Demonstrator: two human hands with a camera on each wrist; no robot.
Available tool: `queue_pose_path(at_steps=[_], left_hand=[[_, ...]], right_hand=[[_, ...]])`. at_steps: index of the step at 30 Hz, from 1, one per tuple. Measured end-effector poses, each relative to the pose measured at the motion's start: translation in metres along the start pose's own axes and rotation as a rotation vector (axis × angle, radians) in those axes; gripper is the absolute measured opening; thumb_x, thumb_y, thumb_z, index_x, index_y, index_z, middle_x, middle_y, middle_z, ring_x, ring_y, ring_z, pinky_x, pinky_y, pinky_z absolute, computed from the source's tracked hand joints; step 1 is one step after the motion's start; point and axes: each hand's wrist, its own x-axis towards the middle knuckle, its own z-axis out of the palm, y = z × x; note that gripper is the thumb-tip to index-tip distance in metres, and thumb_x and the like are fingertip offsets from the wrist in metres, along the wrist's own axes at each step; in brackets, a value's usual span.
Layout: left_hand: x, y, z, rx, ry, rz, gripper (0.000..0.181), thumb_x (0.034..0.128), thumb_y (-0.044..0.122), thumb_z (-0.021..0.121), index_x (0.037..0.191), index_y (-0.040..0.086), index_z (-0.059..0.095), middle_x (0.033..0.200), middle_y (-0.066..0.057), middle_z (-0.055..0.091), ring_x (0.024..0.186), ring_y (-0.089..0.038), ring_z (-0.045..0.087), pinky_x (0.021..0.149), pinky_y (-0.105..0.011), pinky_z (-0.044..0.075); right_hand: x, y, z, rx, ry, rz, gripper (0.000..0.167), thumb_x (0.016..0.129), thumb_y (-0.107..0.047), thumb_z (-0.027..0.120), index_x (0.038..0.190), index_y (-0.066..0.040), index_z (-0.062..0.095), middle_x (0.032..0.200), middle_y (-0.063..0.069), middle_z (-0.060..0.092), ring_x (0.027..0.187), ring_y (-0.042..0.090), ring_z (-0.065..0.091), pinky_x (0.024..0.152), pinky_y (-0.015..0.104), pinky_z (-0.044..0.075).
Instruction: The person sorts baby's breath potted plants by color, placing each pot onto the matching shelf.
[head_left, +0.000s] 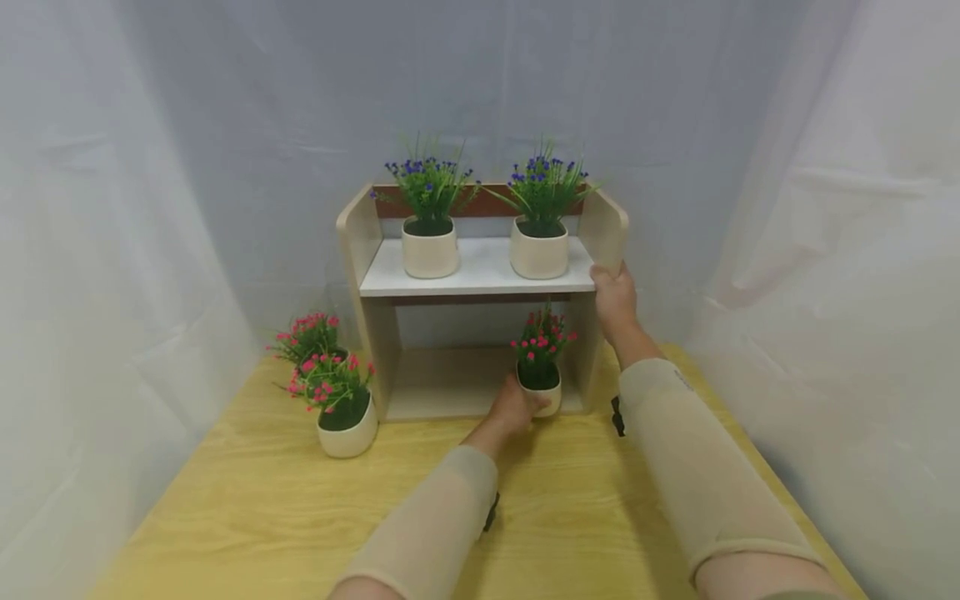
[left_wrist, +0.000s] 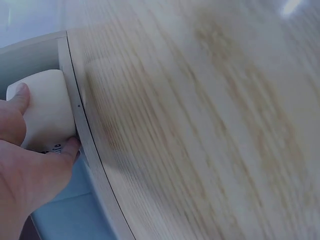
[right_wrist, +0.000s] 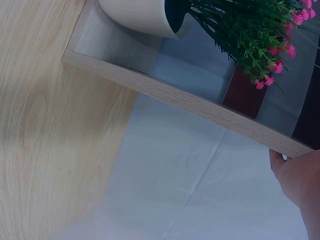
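Observation:
My left hand (head_left: 513, 407) grips a white pot of pink artificial flowers (head_left: 542, 387) at the right end of the shelf unit's lower compartment. In the left wrist view, the thumb and fingers lie around the white pot (left_wrist: 47, 107), near the compartment's front edge. My right hand (head_left: 617, 302) holds the right side panel (head_left: 609, 229) of the small wooden shelf unit, level with the upper board (head_left: 480, 287). The right wrist view shows part of this hand (right_wrist: 302, 180) against the panel's edge (right_wrist: 190, 98); its other fingers are hidden.
Two white pots with purple flowers, a left one (head_left: 430, 254) and a right one (head_left: 540, 254), stand on the upper board. Left of the unit, two pink-flowered pots, a front one (head_left: 348, 433) and a rear one (head_left: 307, 342), stand on the wooden table (head_left: 247, 508). White sheeting (head_left: 247, 167) surrounds it.

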Motion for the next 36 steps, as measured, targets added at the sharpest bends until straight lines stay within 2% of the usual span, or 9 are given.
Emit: queue_pose_path(at_steps=[6,16,25,32,36], left_hand=[[0.004,0.002,0.001,0.039,-0.021,-0.006,0.07,0.1022,0.026,0.076,0.147,-0.014,0.041,0.139,-0.034,0.061,0.134,-0.049,0.062,0.122,-0.057,0.049],[0.008,0.005,0.009,0.074,-0.013,-0.045,0.079,0.1056,0.03,0.072,0.152,-0.019,0.031,0.145,-0.041,0.056,0.142,-0.052,0.056,0.127,-0.055,0.044],[0.003,0.011,0.01,0.024,-0.015,-0.061,0.08,0.1052,0.028,0.072,0.154,-0.018,0.028,0.149,-0.041,0.053,0.144,-0.052,0.054,0.13,-0.055,0.041],[0.005,0.01,0.014,0.014,0.023,-0.048,0.082,0.1029,0.024,0.075,0.156,-0.015,0.026,0.148,-0.041,0.053,0.142,-0.052,0.056,0.128,-0.055,0.043],[0.01,0.005,0.015,0.004,0.044,-0.042,0.083,0.0994,0.024,0.078,0.156,-0.013,0.03,0.145,-0.038,0.058,0.139,-0.051,0.059,0.126,-0.055,0.046]], right_hand=[[0.001,0.0,-0.001,0.005,0.012,-0.013,0.058,0.112,-0.027,0.052,0.164,-0.006,0.039,0.168,0.018,0.048,0.159,0.033,0.04,0.139,0.046,0.023],[0.002,0.001,-0.003,-0.004,0.0,-0.018,0.06,0.111,-0.029,0.052,0.166,-0.008,0.038,0.17,0.016,0.046,0.16,0.032,0.039,0.139,0.048,0.023],[0.002,0.003,-0.004,0.005,0.006,-0.038,0.058,0.111,-0.027,0.053,0.164,-0.006,0.041,0.166,0.019,0.05,0.157,0.034,0.042,0.138,0.049,0.026],[0.003,0.005,-0.001,-0.003,0.006,-0.042,0.057,0.11,-0.025,0.053,0.162,-0.004,0.042,0.164,0.021,0.051,0.155,0.036,0.044,0.137,0.05,0.027],[0.003,0.005,-0.001,-0.011,0.007,-0.043,0.057,0.11,-0.026,0.053,0.162,-0.004,0.043,0.164,0.02,0.051,0.157,0.037,0.043,0.138,0.052,0.026]])
